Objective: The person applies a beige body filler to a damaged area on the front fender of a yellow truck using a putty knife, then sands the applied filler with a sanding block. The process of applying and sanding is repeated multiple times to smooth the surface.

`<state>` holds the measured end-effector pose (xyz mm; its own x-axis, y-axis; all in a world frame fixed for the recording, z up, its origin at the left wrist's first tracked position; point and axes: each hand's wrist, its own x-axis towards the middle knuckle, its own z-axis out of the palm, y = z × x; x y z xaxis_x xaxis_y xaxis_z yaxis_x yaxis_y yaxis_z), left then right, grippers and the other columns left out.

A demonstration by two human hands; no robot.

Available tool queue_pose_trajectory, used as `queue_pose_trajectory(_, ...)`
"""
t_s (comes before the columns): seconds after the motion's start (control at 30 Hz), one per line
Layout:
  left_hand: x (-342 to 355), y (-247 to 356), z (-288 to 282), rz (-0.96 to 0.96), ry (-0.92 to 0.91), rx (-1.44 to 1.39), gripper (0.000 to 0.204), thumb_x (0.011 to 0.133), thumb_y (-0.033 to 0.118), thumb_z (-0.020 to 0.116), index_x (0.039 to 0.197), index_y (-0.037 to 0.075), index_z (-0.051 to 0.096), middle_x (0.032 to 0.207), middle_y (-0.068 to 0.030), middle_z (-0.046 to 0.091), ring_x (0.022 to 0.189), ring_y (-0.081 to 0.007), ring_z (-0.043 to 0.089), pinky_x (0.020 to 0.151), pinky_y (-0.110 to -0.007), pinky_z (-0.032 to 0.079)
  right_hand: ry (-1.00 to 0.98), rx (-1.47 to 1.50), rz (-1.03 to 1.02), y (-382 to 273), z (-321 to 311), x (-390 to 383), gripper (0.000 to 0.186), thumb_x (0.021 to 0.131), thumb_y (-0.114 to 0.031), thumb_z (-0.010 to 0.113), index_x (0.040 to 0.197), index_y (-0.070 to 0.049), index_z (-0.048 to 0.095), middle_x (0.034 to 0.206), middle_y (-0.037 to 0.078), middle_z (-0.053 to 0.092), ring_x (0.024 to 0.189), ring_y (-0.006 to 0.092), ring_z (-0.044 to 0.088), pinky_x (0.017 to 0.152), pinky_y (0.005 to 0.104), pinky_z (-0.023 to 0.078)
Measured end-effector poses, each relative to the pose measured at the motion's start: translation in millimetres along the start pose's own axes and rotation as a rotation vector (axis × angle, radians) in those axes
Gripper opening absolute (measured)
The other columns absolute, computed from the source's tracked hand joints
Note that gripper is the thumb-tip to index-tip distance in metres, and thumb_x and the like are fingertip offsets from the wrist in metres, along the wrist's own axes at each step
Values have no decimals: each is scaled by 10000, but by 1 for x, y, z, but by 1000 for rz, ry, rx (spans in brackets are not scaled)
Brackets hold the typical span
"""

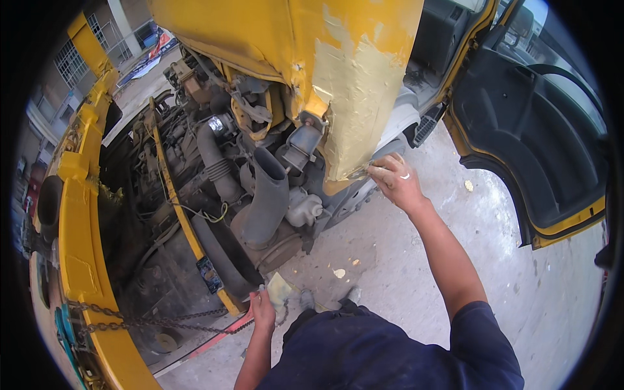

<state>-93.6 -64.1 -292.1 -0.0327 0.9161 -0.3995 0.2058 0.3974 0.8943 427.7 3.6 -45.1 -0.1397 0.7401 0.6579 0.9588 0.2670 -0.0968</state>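
Observation:
My right hand is closed, thumb and fingers pinching a thin putty spreader that is mostly hidden. It presses at the lower edge of a yellow cab panel, whose corner bears a broad coat of pale beige putty. White smears mark the fingers. Low and to the left, my left hand is closed around the edge of a flat putty board with pale yellow on its face. That board is held well below the panel, near the truck frame.
The tilted cab hangs over an engine bay with hoses and a grey air duct. A yellow bumper beam and rusty chains lie left. An open door juts out right. Putty crumbs dot the concrete floor.

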Motion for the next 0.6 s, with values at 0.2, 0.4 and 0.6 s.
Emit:
queue_pose_trajectory(0.2, -29, 39, 14, -119, -35, -118, 477, 1235, 320, 502, 1233, -79, 764, 1222, -96, 761, 1083, -159, 694, 952, -341, 545, 139, 33, 31, -1, -13, 9, 259, 884, -53, 908, 1129, -115, 849, 1076, 64, 798, 989, 333, 748, 822, 447, 625)
queue_pose_trajectory(0.4, -39, 52, 17, -164, -85, -40, 680, 1226, 430, 556, 1614, -124, 484, 1504, -144, 639, 1339, -174, 570, 1148, -325, 461, 426, 418, 658, -28, 2, -48, 147, 991, -44, 841, 1134, -58, 807, 1038, 44, 787, 926, 172, 716, 784, 341, 580)
queue_pose_trajectory(0.6, -36, 68, 28, -162, -140, -12, 546, 1222, 440, 547, 1364, -74, 662, 1261, -102, 722, 1131, -161, 633, 1003, -337, 513, 636, 1102, 1360, -64, 73, -82, 199, 1061, -84, 782, 1211, 32, 720, 1087, 61, 742, 915, 117, 654, 812, 291, 534)
